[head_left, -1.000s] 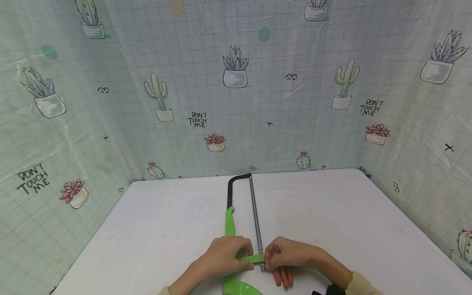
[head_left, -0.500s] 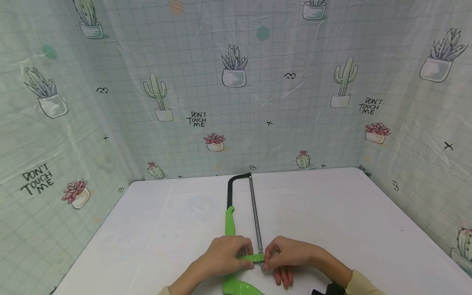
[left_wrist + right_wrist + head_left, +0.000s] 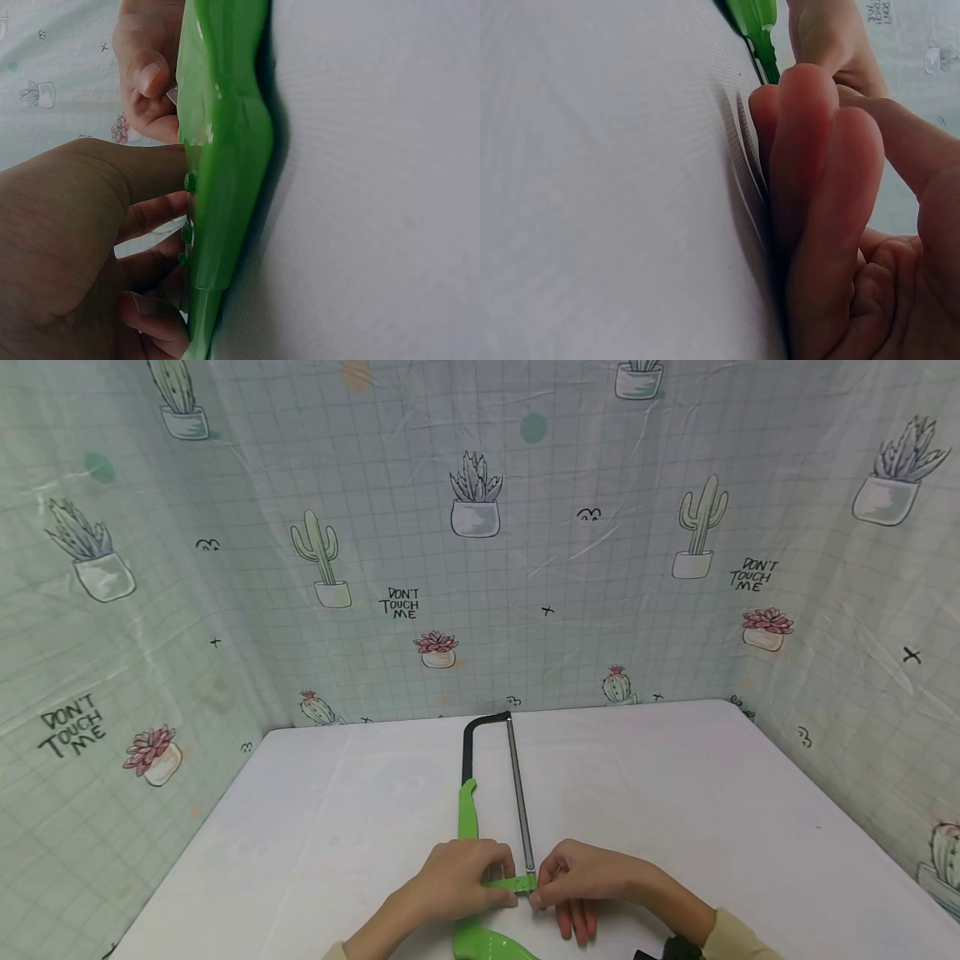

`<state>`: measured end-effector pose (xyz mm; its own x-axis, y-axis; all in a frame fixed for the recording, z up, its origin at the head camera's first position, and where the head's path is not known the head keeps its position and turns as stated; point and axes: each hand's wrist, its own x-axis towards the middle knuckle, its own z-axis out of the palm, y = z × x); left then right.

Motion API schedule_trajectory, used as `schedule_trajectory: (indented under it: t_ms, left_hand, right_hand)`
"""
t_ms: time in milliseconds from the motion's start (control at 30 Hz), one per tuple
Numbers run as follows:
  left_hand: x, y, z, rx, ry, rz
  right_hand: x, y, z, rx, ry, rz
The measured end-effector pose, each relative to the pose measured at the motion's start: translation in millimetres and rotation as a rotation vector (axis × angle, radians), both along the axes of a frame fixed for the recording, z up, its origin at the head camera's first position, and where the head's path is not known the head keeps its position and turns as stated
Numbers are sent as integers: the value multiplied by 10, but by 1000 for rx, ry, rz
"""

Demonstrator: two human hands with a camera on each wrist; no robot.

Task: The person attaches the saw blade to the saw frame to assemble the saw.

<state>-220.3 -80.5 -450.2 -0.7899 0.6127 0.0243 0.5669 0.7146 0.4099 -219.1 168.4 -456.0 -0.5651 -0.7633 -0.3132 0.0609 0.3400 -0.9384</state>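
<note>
A hacksaw with a black front frame [image 3: 468, 752] and green handle [image 3: 232, 135] lies on the white table, its grey blade [image 3: 519, 793] on the right side. My left hand [image 3: 461, 881] grips the green bracket [image 3: 517, 884] at the blade's near end, thumb on the near side and fingers on the far side. Just right of that bracket, my right hand [image 3: 592, 877] pinches the small metal wing nut [image 3: 172, 96] with thumb and index finger; in the head view the fingertips cover it. The right hand's other fingers [image 3: 847, 172] rest low against the tabletop.
The white table [image 3: 660, 793] carries the saw near its middle. Behind and at both sides hangs a cactus-print curtain [image 3: 555, 560]. A black wrist device [image 3: 678, 947] shows at the right sleeve.
My right thumb and fingertips have shifted slightly left over the wing nut, which showed below the bracket earlier. The left hand and the saw stay in place.
</note>
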Motion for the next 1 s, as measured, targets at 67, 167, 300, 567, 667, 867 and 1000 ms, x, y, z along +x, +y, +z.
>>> schedule_trajectory:
  t_ms: [67,167,300,567,667,867,1000]
  left_hand:
    - [-2,-1,3,-1,-1,-1]
    - [-4,-4,10,1,-9,-2]
    - [-4,-6,20,4,-19,-4]
    - [-4,-7,19,6,-22,-4]
    - [-4,-6,16,5,-23,-2]
    - [7,-3,22,5,-23,-3]
    - [8,-4,18,5,-16,-3]
  right_hand:
    - [1,-3,3,0,2,-6]
    - [6,-9,7,-3,4,-12]
    - [11,-13,10,-9,3,-15]
    - [5,-12,12,-5,6,-14]
    - [0,-8,15,-5,3,-9]
    - [0,-1,12,-18,-1,4]
    - [-8,-1,13,-19,0,9]
